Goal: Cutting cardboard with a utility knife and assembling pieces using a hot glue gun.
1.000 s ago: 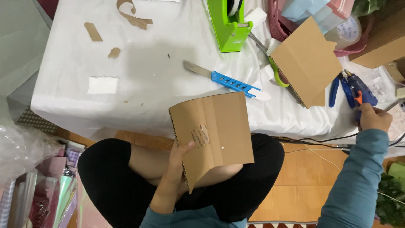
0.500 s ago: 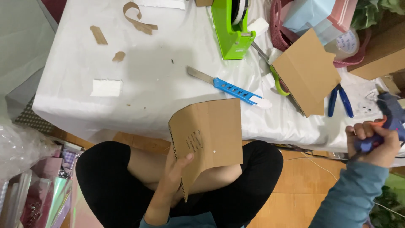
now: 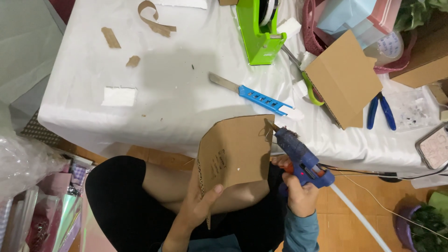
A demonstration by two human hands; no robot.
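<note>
Your right hand [image 3: 301, 196] is clamped on the blue glue gun [image 3: 298, 154] — long axis diagonal, nozzle pointing far-left at the folded cardboard's [image 3: 235, 151] right edge, over your lap — left hand [image 3: 200, 205] pinching its near edge.

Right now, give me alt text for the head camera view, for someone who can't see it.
The left hand holds a folded cardboard piece over the lap while the right hand points a blue glue gun at its edge. Behind is a white table with a blue utility knife.
</note>
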